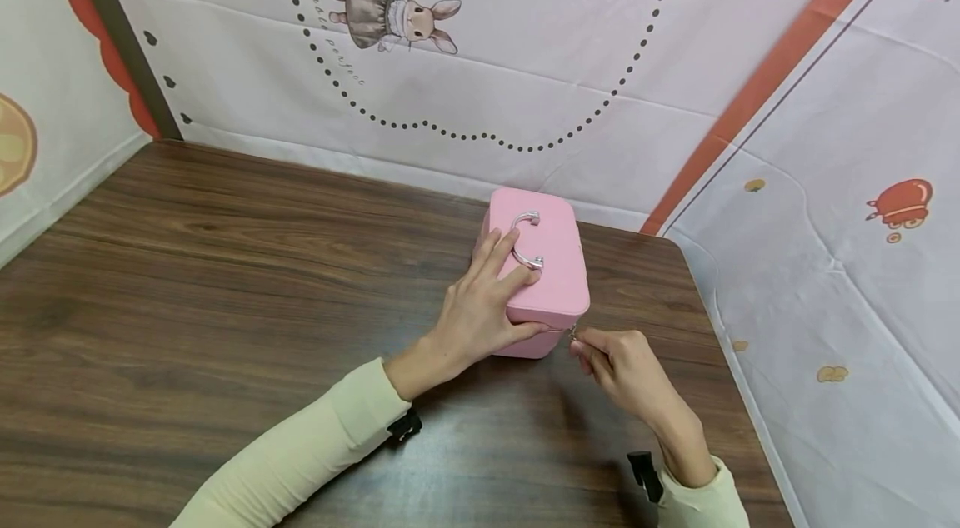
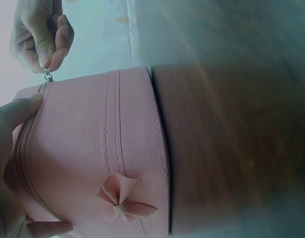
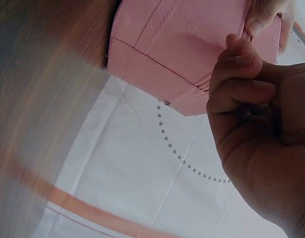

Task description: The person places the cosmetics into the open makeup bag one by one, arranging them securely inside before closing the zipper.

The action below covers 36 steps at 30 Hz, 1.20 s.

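the right hand [image 1: 626, 370] pinches the zipper pull [image 1: 573, 333], a probably slippery best hold, while the left hand [image 1: 476, 307], fingers spread, braces the likely light, semi-stiff case [image 1: 561, 282] beneath them.

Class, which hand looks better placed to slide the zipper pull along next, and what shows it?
Most likely the right: the right hand pinches the zipper pull at a corner of the pink case. The left hand is spread over the lid, seemingly better suited to steadying.
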Tool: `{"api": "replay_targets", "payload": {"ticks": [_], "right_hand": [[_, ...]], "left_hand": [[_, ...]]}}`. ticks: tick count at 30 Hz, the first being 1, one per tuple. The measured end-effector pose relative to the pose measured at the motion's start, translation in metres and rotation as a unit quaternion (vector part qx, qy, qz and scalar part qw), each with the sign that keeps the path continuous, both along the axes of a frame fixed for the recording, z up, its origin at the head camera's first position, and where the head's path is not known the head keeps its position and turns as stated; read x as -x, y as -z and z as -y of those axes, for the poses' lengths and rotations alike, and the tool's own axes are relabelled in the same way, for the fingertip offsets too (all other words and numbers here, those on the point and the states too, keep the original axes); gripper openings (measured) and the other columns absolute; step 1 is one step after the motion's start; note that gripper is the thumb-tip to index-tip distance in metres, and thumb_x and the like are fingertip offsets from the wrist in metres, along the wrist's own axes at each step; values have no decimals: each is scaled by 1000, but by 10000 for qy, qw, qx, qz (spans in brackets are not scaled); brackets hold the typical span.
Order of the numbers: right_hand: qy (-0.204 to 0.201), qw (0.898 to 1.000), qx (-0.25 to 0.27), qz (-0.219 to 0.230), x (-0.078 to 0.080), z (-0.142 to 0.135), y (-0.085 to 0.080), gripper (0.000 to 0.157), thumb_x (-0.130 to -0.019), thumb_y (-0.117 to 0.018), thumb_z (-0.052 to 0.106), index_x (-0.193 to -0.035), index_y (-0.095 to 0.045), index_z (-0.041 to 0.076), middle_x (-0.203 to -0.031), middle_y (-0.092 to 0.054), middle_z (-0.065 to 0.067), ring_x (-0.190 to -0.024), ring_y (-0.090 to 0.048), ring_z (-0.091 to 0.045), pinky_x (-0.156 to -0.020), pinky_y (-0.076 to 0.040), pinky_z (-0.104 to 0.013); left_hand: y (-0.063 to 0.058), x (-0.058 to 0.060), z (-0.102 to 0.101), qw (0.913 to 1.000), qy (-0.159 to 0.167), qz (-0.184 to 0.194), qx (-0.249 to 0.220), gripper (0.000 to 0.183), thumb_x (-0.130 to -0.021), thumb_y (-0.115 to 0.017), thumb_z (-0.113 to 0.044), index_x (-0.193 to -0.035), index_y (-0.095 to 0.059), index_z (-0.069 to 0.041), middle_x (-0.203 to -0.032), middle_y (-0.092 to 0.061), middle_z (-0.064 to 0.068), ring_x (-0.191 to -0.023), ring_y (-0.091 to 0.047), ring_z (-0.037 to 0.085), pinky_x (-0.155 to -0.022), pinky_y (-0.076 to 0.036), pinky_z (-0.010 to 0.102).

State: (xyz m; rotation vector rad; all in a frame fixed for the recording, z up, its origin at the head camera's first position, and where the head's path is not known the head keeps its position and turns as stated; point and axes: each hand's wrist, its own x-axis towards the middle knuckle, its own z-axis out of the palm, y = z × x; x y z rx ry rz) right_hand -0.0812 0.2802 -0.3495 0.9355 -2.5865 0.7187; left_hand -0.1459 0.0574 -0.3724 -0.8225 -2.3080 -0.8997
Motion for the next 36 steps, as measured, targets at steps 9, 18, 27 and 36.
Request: {"api": "replay_targets", "payload": {"ticks": [9,18,27,36], "right_hand": [[-29,10000,26,-33,0,0,-1,31,-85,-66,-4,-70,-55,21,-55,-48,11,-49,-40,7,-45,-35,-12],[-16,10000,-20,-94,0,0,-1,30,-85,-66,-4,-71,-56,20,-57,-48,13,-49,-39,7,-45,-34,-12],[-28,10000,3,-81,0,-1,0,30,-85,-66,-4,-71,-56,20,-57,-48,12,-49,-40,7,-45,-35,-12],[-18,10000,33,-46,1,-1,0,31,-86,-65,-4,-70,-55,20,-56,-48,12,-48,-39,7,-44,-34,-12]], "left_hand": [[0,-3,-6,9998,-188,58,26,60,-61,-85,-52,-109,-63,-23,-152,-31,8,-141,-23,29,-60,-55,50],[0,-5,-11,9994,-326,58,124,61,-62,-84,-53,-111,-62,-24,-152,-28,10,-141,-22,30,-59,-55,48],[1,-7,-18,9986,-503,8,136,60,-62,-84,-54,-107,-60,-23,-152,-28,11,-141,-21,31,-58,-54,49],[0,-10,-23,9973,-687,-15,258,61,-62,-84,-55,-109,-62,-23,-153,-27,11,-141,-20,31,-62,-55,49]]}}
